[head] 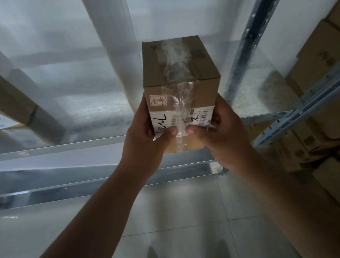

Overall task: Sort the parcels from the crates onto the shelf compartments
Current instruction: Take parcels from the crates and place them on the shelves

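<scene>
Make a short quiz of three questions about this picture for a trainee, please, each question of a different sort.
1. What is written by hand on the red-edged sticker on the parcel?
2. True or false: the left hand alone holds the parcel, while the right hand hangs free.
3. Where are the stacked cardboard boxes?
A) to the right of the parcel, beside the metal shelf
B) on top of the parcel
C) on the floor between the person's arms

Key
1. 2-4
2. False: both hands grip the parcel, with the thumbs on its near face.
3. A
</scene>
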